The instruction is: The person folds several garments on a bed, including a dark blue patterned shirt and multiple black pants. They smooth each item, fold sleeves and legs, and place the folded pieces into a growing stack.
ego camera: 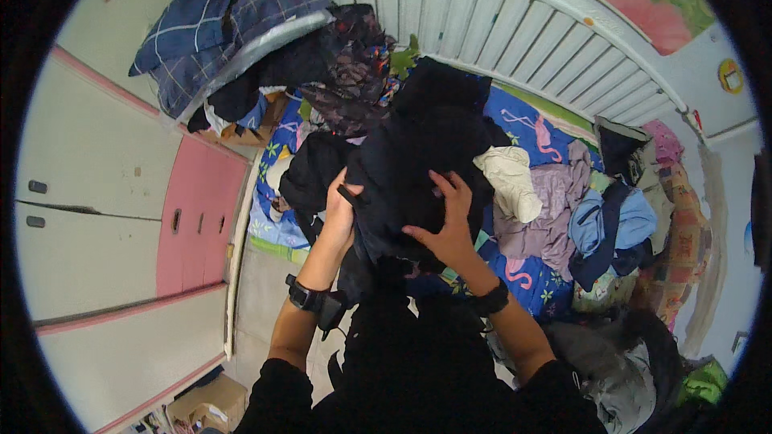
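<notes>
A large black garment (416, 150) lies spread before me over the blue flamingo-print bedding (537, 126). My left hand (341, 211) grips its left edge, with a fold of black cloth between thumb and fingers. Above the garment's right half is my right hand (449, 217), thumb and fingers spread apart; whether the fingertips touch the cloth is hard to tell. A cream cloth (509, 181) rests just right of the garment, partly on a mauve garment (543, 211). More dark clothing (316, 169) bunches up beside the left hand.
A white slatted bed rail (482, 6) runs along the far side. Navy checked bedding (229, 30) is heaped at upper left, near a white and pink cabinet (199, 217). Blue and navy clothes (615, 223) lie at right, with a grey garment (609, 367) below them.
</notes>
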`<state>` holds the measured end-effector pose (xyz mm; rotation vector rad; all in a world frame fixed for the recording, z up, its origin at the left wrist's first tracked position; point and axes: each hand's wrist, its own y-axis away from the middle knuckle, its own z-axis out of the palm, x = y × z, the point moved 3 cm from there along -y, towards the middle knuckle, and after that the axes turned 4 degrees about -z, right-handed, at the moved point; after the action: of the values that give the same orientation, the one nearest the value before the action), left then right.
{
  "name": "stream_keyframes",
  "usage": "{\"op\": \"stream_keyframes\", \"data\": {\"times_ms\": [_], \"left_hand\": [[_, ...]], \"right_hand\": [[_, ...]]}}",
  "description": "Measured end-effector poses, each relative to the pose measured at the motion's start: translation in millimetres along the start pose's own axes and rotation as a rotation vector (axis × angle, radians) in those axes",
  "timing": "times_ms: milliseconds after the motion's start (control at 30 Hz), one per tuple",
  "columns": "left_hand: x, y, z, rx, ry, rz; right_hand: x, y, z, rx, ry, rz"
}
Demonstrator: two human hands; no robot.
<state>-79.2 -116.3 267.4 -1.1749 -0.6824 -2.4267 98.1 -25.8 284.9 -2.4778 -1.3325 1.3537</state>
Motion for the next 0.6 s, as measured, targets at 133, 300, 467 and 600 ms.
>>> {"op": "stream_keyframes", "data": {"times_ms": [133,300,467,600], "left_hand": [[51,11,50,-0.022,0.092,-0.058],[88,24,104,-0.266,-0.030,-0.017],[113,17,99,-0.368,-0.224,-0.035],[120,14,55,-0.378,-0.636,0.095]], "right_hand": [[-17,-23,-50,0.013,-0.856,0.420],[-37,-14,-100,-0.260,-1.011,0.324],[-2,39,-156,0.179,-1.179,0.790],[6,59,-213,0.136,-1.138,0.408]]}}
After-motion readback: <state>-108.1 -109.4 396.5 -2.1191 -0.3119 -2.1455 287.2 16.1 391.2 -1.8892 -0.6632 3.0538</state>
